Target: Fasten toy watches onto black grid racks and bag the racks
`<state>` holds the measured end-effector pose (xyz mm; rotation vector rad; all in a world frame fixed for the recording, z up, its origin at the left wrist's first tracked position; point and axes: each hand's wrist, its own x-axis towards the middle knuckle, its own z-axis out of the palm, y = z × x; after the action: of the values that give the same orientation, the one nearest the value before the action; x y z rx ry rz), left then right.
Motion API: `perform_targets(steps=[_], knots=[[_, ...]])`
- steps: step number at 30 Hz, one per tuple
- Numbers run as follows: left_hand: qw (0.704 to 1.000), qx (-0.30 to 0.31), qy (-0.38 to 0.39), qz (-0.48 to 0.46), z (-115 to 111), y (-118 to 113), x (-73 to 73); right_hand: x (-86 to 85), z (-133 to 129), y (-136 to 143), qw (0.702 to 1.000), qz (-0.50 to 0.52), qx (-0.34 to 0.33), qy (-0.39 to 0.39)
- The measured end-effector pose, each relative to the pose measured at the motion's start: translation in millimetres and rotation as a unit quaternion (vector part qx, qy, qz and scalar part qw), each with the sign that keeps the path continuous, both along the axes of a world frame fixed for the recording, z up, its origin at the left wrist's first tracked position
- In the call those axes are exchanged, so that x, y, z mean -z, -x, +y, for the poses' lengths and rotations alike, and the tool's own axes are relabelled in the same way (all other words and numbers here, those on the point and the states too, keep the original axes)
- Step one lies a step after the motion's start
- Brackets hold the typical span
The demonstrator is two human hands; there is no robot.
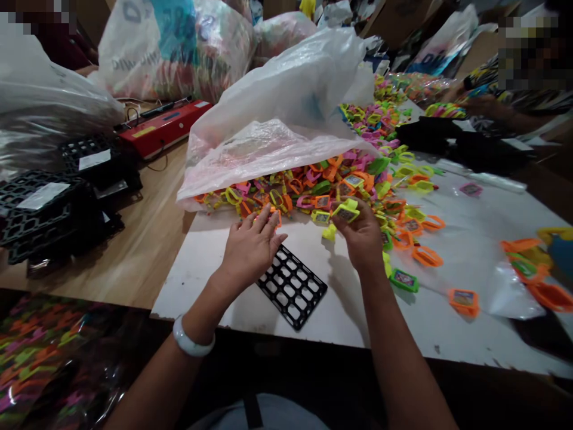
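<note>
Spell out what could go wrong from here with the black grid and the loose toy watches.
The black grid lies close to the front edge of the white table; a bump from either forearm might push it off.

The pile of toy watches spills out from under the plastic bag, so disturbing it could send more sliding.

The yellow watch in the right hand could slip and get mixed up with similar ones.

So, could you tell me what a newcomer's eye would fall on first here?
Probably the heap of bright plastic pieces, spilling from under the big translucent bag mid-table. Next would come the black grid in front, its far end behind the left hand, and the yellow-green piece in the right hand. The red device stands out to the left.
</note>
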<state>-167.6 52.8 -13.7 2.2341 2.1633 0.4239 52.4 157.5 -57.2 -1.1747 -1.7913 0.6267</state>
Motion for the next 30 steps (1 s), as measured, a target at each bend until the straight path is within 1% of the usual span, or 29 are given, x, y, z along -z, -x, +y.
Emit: perform_targets(steps=[1, 2, 3, 5, 7, 9, 11, 13, 14, 16, 18, 19, 20, 21, 22, 23, 24, 26, 28, 30], knots=[[1.0, -0.001, 0.004, -0.001, 0.0, 0.6, -1.5, -2.2, -4.0, 2.0, 1.0, -0.006, -0.021, -0.002], [1.0, 0.0, 0.008, -0.001, -0.4, 1.1, -3.2, -1.8, -8.2, 5.3, 0.998, -0.034, -0.049, -0.006], [1.0, 0.0, 0.011, 0.001, -1.2, 1.3, -5.1, 1.4, -12.4, 9.6, 0.994, -0.078, -0.075, -0.011], [1.0, -0.008, 0.015, 0.012, -3.8, 0.7, -8.5, 14.2, -20.3, 18.3, 0.977, -0.18, -0.113, -0.019], [0.999, -0.023, 0.022, 0.033, -7.1, -0.8, -10.4, 29.8, -26.8, 22.4, 0.96, -0.255, -0.112, -0.03], [0.998, -0.031, 0.036, 0.051, -9.6, -1.8, -10.6, 40.7, -30.8, 19.0, 0.949, -0.299, -0.081, -0.048], [0.997, -0.02, 0.049, 0.064, -10.3, -1.1, -10.2, 43.4, -31.7, 9.5, 0.938, -0.337, -0.06, -0.056], [0.996, 0.006, 0.052, 0.072, -9.3, 1.1, -10.3, 39.2, -30.7, -0.6, 0.927, -0.367, -0.063, -0.034], [0.996, 0.02, 0.053, 0.075, -8.5, 2.5, -10.7, 35.9, -30.2, -3.8, 0.927, -0.368, -0.071, -0.013], [0.995, 0.039, 0.055, 0.076, -6.9, 4.9, -11.8, 29.8, -31.3, -3.7, 0.945, -0.317, -0.077, 0.032], [0.994, 0.045, 0.061, 0.075, -6.1, 6.3, -12.7, 27.3, -36.6, 6.5, 0.971, -0.205, -0.073, 0.095], [0.994, 0.046, 0.063, 0.074, -5.9, 6.6, -12.9, 28.0, -40.8, 14.8, 0.977, -0.137, -0.084, 0.141], [0.994, 0.046, 0.064, 0.074, -5.9, 6.6, -13.0, 29.9, -45.5, 24.6, 0.973, -0.067, -0.105, 0.192], [0.994, 0.046, 0.063, 0.074, -6.0, 6.6, -12.8, 32.7, -50.5, 34.9, 0.962, -0.003, -0.133, 0.238], [0.994, 0.044, 0.061, 0.075, -6.1, 6.5, -12.4, 36.1, -55.1, 45.1, 0.947, 0.049, -0.162, 0.273], [0.995, 0.043, 0.058, 0.075, -6.3, 6.4, -12.0, 39.7, -58.9, 54.3, 0.935, 0.086, -0.184, 0.292], [0.995, 0.041, 0.055, 0.076, -6.4, 6.2, -11.5, 43.2, -61.8, 62.0, 0.929, 0.106, -0.194, 0.296], [0.995, 0.036, 0.054, 0.076, -6.9, 5.8, -10.9, 48.6, -64.6, 71.7, 0.939, 0.103, -0.186, 0.272], [0.995, 0.034, 0.055, 0.074, -7.5, 5.1, -10.7, 51.6, -65.3, 75.1, 0.958, 0.066, -0.176, 0.216], [0.995, 0.034, 0.054, 0.073, -8.0, 4.2, -10.7, 53.2, -66.4, 76.1, 0.972, 0.032, -0.183, 0.142]])
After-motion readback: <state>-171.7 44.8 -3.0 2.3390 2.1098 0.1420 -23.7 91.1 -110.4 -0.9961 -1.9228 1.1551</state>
